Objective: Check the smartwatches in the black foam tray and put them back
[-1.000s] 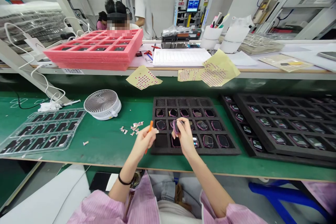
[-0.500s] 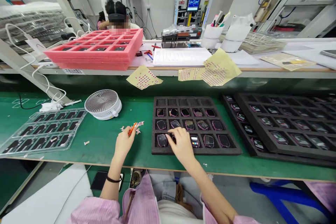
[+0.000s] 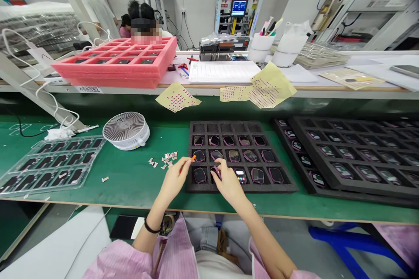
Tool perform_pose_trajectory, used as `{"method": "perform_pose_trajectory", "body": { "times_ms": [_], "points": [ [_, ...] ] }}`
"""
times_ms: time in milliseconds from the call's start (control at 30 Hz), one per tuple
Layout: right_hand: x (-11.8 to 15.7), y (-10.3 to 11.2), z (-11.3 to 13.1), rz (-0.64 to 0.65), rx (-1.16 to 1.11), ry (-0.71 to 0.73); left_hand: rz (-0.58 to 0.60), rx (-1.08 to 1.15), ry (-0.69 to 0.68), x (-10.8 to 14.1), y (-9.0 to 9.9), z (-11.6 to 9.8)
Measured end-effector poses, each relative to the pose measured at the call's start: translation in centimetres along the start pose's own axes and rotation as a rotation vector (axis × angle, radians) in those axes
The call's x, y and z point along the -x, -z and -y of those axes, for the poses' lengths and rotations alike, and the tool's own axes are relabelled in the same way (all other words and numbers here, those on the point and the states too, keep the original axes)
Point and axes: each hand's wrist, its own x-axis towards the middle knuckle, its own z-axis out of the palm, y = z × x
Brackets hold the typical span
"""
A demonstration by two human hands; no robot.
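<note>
My left hand (image 3: 174,181) is closed around a thin orange tool (image 3: 193,158), its exact kind hidden by my fingers. It is by the left edge of a black foam tray (image 3: 244,128) with rows of square pockets. Over the front row, my right hand (image 3: 229,184) pinches a dark smartwatch body (image 3: 216,171) with a purplish rim. Other watch bodies lie in the pockets around it, one with a lit screen (image 3: 240,176). Small whitish and pinkish pieces (image 3: 168,157) are scattered on the green bench left of the tray.
A round white fan (image 3: 126,133) stands behind the loose pieces. Clear plastic trays (image 3: 98,148) with dark parts lie at the left. Stacked black foam trays (image 3: 330,178) fill the right. A pink foam tray (image 3: 108,79) rests on the raised shelf, with a person behind it.
My left hand has moved right with the orange tool, from the loose pieces to the foam tray. My right hand has lifted and tilted a watch body.
</note>
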Motion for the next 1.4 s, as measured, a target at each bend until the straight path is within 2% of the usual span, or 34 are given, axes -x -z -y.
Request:
{"method": "perform_pose_trajectory", "body": {
  "times_ms": [233,367,500,700,867,967,1200,1333,1400],
  "points": [
    [-1.2,1.6,1.5,-0.044,-0.88,-0.24,0.259,0.281,0.017,0.5,-3.6,-1.5],
    [-1.5,1.6,2.8,-0.01,-1.152,-0.334,0.325,0.357,0.015,0.6,-5.2,-1.9],
    [-1.5,1.4,3.6,-0.002,-1.232,-0.352,0.326,0.384,0.007,0.6,-5.6,-2.1],
    [-1.5,1.5,3.8,0.014,-1.225,-0.354,0.332,0.412,0.011,0.5,-5.3,-2.6],
    [-1.6,1.6,3.6,0.168,-1.373,-0.387,0.394,0.518,0.05,0.5,-5.0,-3.4],
    [-1.8,1.7,3.8,0.239,-1.471,-0.446,0.39,0.573,0.065,0.6,-5.1,-3.6],
    [-1.9,1.3,3.5,0.159,-1.522,-0.524,0.362,0.603,0.094,0.7,-5.6,-3.5],
    [-2.0,0.6,2.7,0.174,-1.511,-0.51,0.355,0.572,0.093,0.3,-5.4,-3.3],
    [-1.8,0.3,2.5,0.146,-1.467,-0.491,0.312,0.551,0.094,0.0,-5.3,-3.2]
  ]
}}
